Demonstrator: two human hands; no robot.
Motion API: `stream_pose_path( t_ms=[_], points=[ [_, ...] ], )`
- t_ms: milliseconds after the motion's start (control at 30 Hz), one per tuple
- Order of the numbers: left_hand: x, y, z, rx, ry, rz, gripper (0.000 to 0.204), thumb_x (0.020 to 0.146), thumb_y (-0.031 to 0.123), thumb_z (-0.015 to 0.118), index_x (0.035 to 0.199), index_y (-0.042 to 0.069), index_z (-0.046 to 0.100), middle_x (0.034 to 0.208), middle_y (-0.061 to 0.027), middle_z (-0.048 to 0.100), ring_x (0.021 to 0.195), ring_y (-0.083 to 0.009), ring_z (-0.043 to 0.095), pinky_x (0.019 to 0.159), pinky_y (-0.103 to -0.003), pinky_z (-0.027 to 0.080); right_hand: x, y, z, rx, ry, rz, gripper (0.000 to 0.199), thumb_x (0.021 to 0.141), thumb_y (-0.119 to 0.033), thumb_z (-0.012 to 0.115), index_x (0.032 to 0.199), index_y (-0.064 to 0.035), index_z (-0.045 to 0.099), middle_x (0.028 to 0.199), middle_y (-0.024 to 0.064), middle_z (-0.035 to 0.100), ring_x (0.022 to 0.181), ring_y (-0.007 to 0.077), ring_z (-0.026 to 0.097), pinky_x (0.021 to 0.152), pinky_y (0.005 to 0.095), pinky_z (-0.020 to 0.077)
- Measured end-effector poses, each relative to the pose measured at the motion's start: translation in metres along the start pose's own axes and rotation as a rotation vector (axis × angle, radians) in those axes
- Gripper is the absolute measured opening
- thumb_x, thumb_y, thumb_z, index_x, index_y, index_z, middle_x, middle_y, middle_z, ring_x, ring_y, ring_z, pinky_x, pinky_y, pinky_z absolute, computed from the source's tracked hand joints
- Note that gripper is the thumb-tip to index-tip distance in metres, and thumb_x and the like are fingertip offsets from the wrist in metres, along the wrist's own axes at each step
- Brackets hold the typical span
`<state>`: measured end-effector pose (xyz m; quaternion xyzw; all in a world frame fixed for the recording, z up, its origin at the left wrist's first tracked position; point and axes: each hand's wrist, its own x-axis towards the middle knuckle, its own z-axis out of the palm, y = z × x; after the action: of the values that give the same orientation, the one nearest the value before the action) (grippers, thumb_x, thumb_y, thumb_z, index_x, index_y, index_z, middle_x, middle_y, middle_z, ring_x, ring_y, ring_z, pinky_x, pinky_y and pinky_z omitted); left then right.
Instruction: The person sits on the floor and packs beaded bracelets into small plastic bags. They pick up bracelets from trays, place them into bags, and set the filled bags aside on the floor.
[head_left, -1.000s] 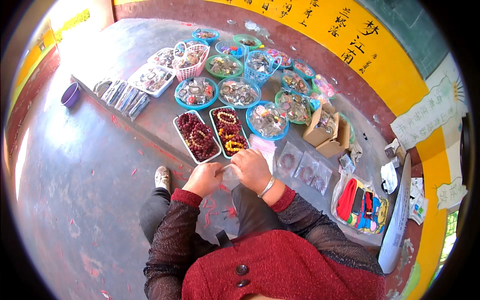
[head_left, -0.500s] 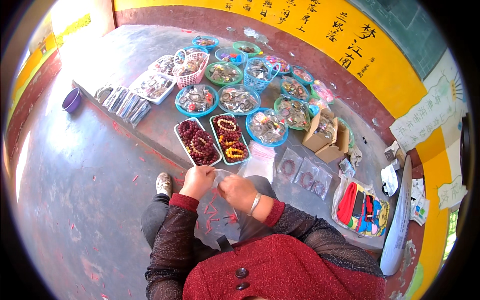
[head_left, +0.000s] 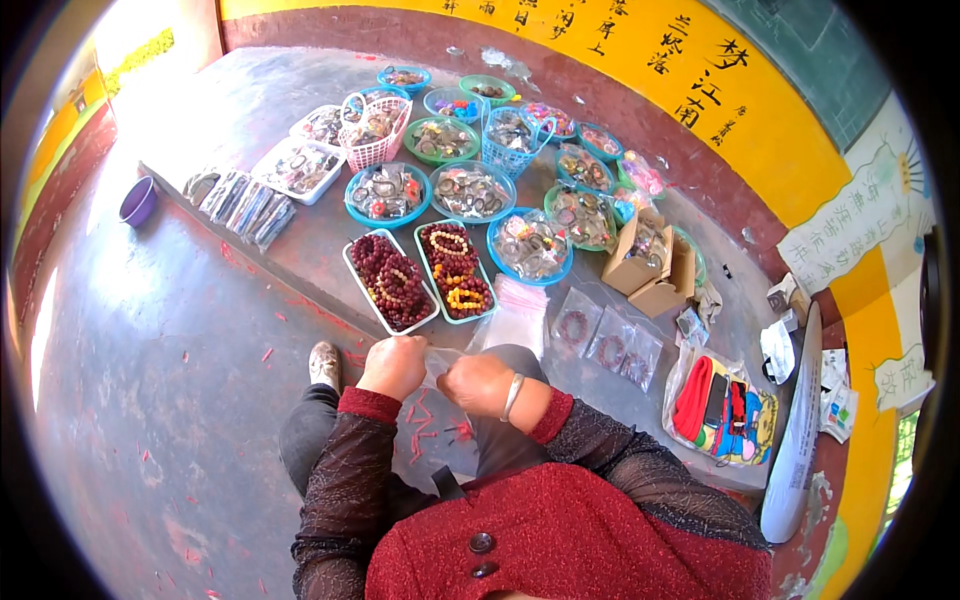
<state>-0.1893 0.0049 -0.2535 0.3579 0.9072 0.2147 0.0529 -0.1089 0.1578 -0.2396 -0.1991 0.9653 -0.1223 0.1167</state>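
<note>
Just below the frame's centre, the left hand (head_left: 393, 367) and right hand (head_left: 478, 385) (silver bangle (head_left: 512, 398) at its wrist) have closed grips on a clear plastic bag (head_left: 438, 363) between them, below two trays (head_left: 366, 291) of beaded bracelets (head_left: 402, 287).

thin see-through plastic bag (head_left: 437, 364), dark red beads (head_left: 398, 290) smooth and glossy. bangle (head_left: 512, 398) shiny metal, red top (head_left: 560, 540) rough textured cloth. right: matt cardboard boxes (head_left: 660, 298); far left: smooth plastic bucket (head_left: 138, 204).

A purple bucket (head_left: 138, 203) stands on the grey floor (head_left: 110, 420).
</note>
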Motion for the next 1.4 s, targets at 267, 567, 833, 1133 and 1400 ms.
stream_pose_path(
  t_ms=[267, 567, 833, 1133, 1400],
  points=[
    [0.001, -0.007, 0.006, -0.427, 0.12, -0.01, 0.025, 0.078, 0.01, 0.059, 0.101, 0.001, 0.063, 0.081, -0.0176, 0.065, 0.072, -0.0284, 0.064, 0.064, -0.037, 0.051, 0.002, -0.001, -0.001, 0.061, 0.2, -0.007, 0.011, 0.077, -0.015, 0.051, 0.075, -0.0089, 0.059, 0.071, 0.0141, 0.061, 0.069, 0.0345, 0.061, 0.061, 0.0439, 0.0487],
    [0.011, -0.017, 0.02, -0.806, 0.131, -0.214, 0.023, 0.081, 0.002, 0.056, 0.102, -0.003, 0.062, 0.085, -0.0084, 0.064, 0.07, -0.0109, 0.061, 0.055, -0.026, 0.053, 0.002, -0.003, -0.003, 0.067, 0.428, 0.016, 0.011, 0.077, -0.016, 0.052, 0.072, -0.0106, 0.061, 0.089, 0.0106, 0.06, 0.098, 0.0302, 0.055, 0.073, 0.0417, 0.0425],
    [0.005, -0.001, 0.004, -0.396, 0.186, -0.006, 0.029, 0.074, -0.001, 0.048, 0.098, 0.002, 0.065, 0.095, -0.0184, 0.063, 0.092, -0.0341, 0.06, 0.081, -0.039, 0.047, -0.001, 0.002, -0.003, 0.071, 0.287, 0.045, 0.015, 0.077, -0.018, 0.051, 0.07, -0.0107, 0.063, 0.079, 0.0106, 0.061, 0.106, 0.0347, 0.052, 0.082, 0.0438, 0.0389],
    [0.006, 0.002, -0.002, -0.416, 0.111, 0.021, 0.018, 0.078, 0.008, 0.053, 0.088, 0.001, 0.066, 0.087, -0.0176, 0.063, 0.083, -0.0344, 0.061, 0.073, -0.04, 0.048, 0.0, 0.01, 0.006, -0.104, 0.563, -0.143, 0.017, 0.076, -0.021, 0.056, 0.065, -0.0098, 0.063, 0.086, 0.0096, 0.064, 0.1, 0.0289, 0.054, 0.083, 0.045, 0.0357],
    [0.006, -0.005, 0.011, -0.466, 0.216, -0.051, 0.019, 0.077, 0.006, 0.055, 0.091, -0.001, 0.066, 0.085, -0.0166, 0.065, 0.08, -0.0301, 0.064, 0.071, -0.036, 0.051, 0.0, 0.005, 0.005, -0.025, 0.202, -0.015, 0.022, 0.08, -0.016, 0.051, 0.096, -0.0138, 0.065, 0.077, 0.0077, 0.064, 0.08, 0.0235, 0.063, 0.077, 0.0423, 0.0384]
  ],
)
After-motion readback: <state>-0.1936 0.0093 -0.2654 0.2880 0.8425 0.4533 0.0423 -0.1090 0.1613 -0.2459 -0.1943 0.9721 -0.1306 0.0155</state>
